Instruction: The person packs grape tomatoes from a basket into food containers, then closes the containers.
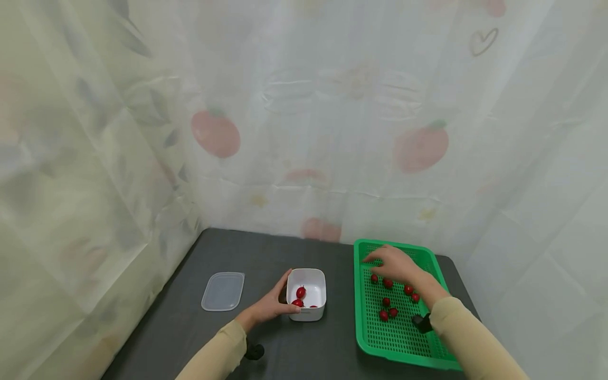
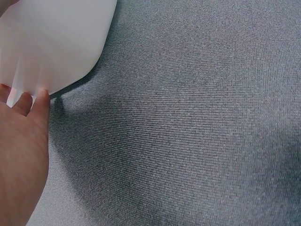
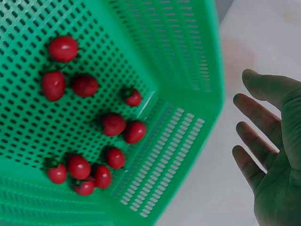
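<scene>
3 visible red tomatoes (image 1: 301, 292) in an upright white tub (image 1: 307, 315), 11 in a green basket (image 1: 404, 340)

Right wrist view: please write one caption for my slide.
Small red tomatoes in a green basket, the right hand at frame right, holding nothing.

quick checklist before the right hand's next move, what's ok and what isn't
1. White container steadied: ok, left hand grips it.
2. Container open: ok, translucent lid lies apart to its left.
3. Right hand free: ok, holds nothing.
4. Fruit available: ok, several tomatoes in the green basket.
5. Tomato in right hand's grasp: not ok, none.
6. Full count of container tomatoes: cannot tell, partly hidden.
</scene>
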The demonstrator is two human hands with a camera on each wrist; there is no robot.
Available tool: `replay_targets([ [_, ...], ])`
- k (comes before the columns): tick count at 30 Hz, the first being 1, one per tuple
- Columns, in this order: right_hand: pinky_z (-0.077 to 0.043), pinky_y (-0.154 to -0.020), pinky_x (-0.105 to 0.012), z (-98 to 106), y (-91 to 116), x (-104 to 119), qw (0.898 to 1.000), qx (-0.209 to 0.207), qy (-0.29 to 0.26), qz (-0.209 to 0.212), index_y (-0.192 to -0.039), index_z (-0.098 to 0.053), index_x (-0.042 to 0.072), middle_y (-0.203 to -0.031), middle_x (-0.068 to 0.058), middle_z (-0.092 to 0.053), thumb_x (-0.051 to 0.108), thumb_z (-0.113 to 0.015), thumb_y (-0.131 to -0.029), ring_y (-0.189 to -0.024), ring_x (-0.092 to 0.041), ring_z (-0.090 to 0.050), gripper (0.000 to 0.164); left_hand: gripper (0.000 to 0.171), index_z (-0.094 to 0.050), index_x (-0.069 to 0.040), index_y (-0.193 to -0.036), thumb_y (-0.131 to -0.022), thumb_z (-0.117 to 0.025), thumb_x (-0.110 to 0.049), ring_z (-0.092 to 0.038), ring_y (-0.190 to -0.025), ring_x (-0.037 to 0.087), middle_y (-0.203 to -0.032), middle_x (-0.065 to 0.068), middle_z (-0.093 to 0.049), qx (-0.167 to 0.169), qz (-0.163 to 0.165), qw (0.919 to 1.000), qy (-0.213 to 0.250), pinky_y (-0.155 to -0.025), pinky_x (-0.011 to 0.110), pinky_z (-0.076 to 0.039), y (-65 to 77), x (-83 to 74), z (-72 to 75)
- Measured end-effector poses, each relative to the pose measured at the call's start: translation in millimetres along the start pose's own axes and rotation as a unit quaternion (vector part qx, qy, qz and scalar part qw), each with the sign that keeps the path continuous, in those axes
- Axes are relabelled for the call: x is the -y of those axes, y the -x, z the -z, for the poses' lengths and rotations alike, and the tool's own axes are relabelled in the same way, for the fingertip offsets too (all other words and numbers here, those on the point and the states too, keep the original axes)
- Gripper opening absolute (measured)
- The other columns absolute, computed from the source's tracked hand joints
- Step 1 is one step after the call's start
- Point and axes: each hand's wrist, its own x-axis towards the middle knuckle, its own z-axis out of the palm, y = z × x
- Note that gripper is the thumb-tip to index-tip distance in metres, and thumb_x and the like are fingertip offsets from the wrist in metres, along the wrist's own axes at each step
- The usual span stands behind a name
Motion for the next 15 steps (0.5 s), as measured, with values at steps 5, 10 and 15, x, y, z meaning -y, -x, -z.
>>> replay_targets([
  [5, -0.048, -0.095, -0.055, -2, 5, -10, 1.000, -0.003, -0.011, -0.027, -0.122, -0.074, 0.017, -0.123, -0.002, -0.070, 0.014, -0.070, -0.096, -0.126, -0.037, -0.054, 0.026, 0.110, 0.002, -0.018, -0.165, -0.091, -0.079, -0.017, -0.028, -0.144, 0.045, -0.165, 0.019, -0.016, -0.003, 0.001, 1.0000, 0.003, -0.110, 0.056, -0.037, 1.2, -0.4, -0.6],
  [10, -0.049, -0.093, -0.056, -5, 8, -21, 0.999, -0.003, -0.010, -0.041, -0.121, -0.074, 0.015, -0.120, -0.004, -0.071, 0.014, -0.071, -0.096, -0.121, -0.038, -0.057, 0.026, 0.111, 0.002, -0.018, -0.165, -0.090, -0.080, -0.018, -0.028, -0.144, 0.044, -0.165, 0.019, -0.016, -0.005, 0.007, 1.0000, 0.003, -0.111, 0.056, -0.037, 0.8, -0.9, -0.3],
  [15, -0.049, -0.092, -0.056, -10, 9, -30, 0.999, -0.003, 0.002, -0.046, -0.122, -0.074, 0.011, -0.116, -0.007, -0.072, 0.013, -0.072, -0.095, -0.117, -0.039, -0.058, 0.027, 0.112, 0.002, -0.017, -0.165, -0.090, -0.081, -0.019, -0.027, -0.144, 0.045, -0.165, 0.021, -0.015, -0.003, 0.004, 1.0000, 0.002, -0.111, 0.056, -0.036, 0.0, -2.1, -0.1],
])
